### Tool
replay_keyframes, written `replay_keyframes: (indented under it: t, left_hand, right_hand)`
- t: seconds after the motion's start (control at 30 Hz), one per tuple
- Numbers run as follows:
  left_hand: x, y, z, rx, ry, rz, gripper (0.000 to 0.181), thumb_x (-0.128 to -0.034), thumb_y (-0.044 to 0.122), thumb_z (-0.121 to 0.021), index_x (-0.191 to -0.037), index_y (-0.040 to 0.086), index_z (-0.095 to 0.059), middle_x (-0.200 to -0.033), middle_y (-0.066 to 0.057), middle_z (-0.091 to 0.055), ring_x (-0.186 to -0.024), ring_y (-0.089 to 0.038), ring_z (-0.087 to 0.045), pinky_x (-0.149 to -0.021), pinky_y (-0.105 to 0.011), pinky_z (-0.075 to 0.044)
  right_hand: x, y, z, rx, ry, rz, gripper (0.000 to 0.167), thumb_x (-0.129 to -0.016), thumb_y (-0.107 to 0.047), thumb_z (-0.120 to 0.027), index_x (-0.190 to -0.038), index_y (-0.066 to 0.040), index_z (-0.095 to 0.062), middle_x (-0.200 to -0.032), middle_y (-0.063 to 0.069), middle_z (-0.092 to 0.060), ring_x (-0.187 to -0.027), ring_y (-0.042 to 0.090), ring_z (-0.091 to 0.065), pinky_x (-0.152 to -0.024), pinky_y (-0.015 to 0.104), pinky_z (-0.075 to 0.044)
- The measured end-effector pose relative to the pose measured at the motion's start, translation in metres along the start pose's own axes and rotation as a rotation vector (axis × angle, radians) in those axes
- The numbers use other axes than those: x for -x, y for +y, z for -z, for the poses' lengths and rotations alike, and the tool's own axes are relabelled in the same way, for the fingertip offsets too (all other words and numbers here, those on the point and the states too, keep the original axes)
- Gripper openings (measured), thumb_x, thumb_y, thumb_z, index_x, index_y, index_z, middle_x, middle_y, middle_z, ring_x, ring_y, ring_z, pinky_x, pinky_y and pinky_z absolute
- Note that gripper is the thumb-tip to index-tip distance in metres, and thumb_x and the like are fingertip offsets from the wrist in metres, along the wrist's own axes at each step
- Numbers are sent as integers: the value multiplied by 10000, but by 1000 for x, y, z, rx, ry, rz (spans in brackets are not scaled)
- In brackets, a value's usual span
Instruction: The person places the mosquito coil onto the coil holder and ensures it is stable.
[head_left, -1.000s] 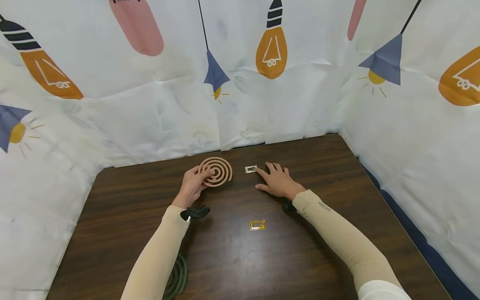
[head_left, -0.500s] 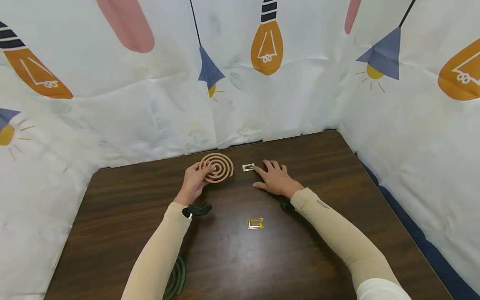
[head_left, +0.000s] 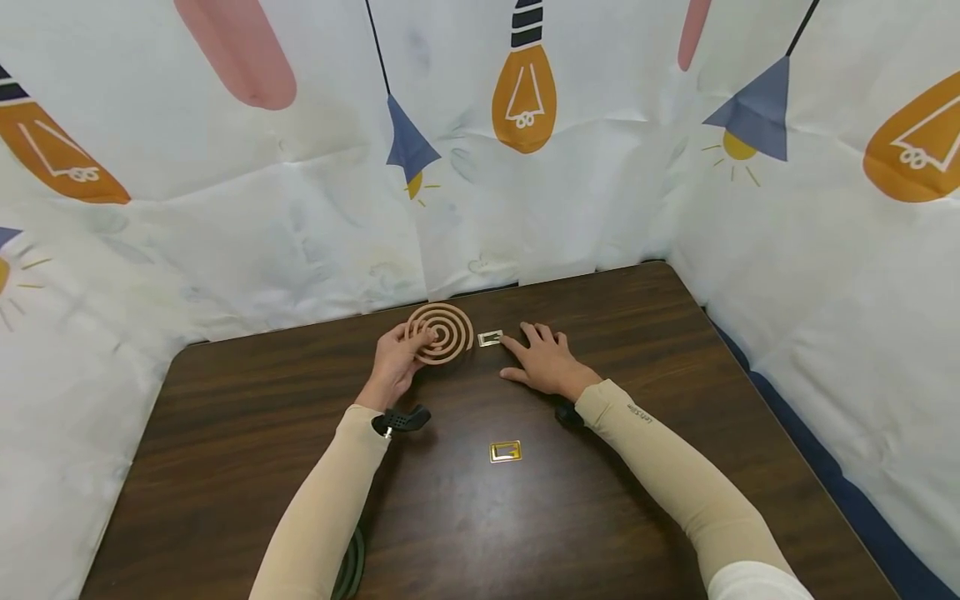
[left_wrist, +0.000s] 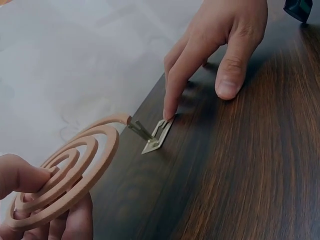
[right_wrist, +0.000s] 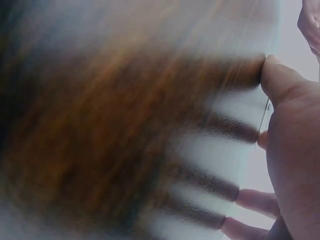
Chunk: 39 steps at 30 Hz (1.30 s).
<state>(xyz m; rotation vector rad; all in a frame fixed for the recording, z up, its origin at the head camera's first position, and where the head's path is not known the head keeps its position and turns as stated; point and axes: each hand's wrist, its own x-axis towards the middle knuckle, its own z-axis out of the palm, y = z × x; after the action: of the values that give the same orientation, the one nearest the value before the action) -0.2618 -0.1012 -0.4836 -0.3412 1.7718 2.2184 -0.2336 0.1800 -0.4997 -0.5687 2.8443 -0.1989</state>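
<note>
My left hand pinches a tan spiral coil between thumb and fingers, tilted above the table's far part. In the left wrist view the outer end of the coil is by the upright prong of a small silver metal stand; whether they touch I cannot tell. The right hand is spread on the table, its index fingertip on the right end of the silver stand. In the right wrist view the right hand's fingertips meet the dark surface.
A gold-coloured metal stand lies flat nearer the table's middle. A green coil is partly hidden by the left forearm at the front. White printed cloth hangs behind the brown table and along its right side.
My left hand and the tan coil have moved right, closer to the silver stand. The right hand keeps its finger on the stand. The head view has shifted slightly.
</note>
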Motion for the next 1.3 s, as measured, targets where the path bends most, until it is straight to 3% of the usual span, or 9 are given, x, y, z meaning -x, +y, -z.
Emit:
replay_keyframes:
  t: [0.5, 1.3]
  left_hand:
    - [-8, -8, -19, 72, -18, 1, 422, -1006, 74, -663, -1402, 19, -528, -1016, 9, -669, -866, -107, -732, -770, -256, -638]
    - [-22, -17, -38, 40, -27, 30, 436, -993, 99, -690, -1395, -14, -566, -955, 22, -703, -804, -115, -734, -738, -270, -640]
  right_hand:
    - [-2, -2, 0, 18, -29, -31, 711, -1033, -662, -426, -1648, -347, -261, -1708, 188, -199, -1560, 457, -237, -1149, 694, -350]
    - [-4, -2, -3, 13, -27, -36, 708, -1033, -670, -419, -1648, -361, -254, -1710, 180, -194, -1560, 458, -233, -1141, 705, -347]
